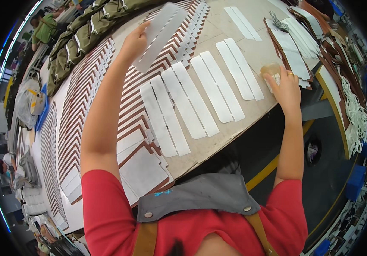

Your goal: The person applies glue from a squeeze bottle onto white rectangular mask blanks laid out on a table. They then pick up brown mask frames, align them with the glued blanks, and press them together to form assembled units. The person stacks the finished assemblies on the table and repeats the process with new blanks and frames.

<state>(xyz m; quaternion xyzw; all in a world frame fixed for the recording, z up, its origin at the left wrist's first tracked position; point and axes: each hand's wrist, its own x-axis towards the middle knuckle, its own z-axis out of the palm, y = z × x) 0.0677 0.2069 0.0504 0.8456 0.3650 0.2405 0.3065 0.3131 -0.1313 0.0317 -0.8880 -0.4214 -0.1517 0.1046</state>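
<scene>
My left hand (135,42) pinches the edge of a thin white slotted strip (161,38), raised over fanned rows of brown-edged white pieces (130,106). Several similar white strips (190,100), each split lengthwise by a broken slit, lie side by side on the pale table (200,155) between my hands. At the table's right edge, my right hand (287,90) is closed around a beige, rounded block (270,69). Its exact kind is hard to make out, and my fingers cover part of it.
Olive-green fabric (79,45) is heaped along the far left. Brown and white strips (292,53) lie at the far right, near tangled white cord (352,115) beside a yellow-edged board (335,111). A person in green (46,27) is in the left background.
</scene>
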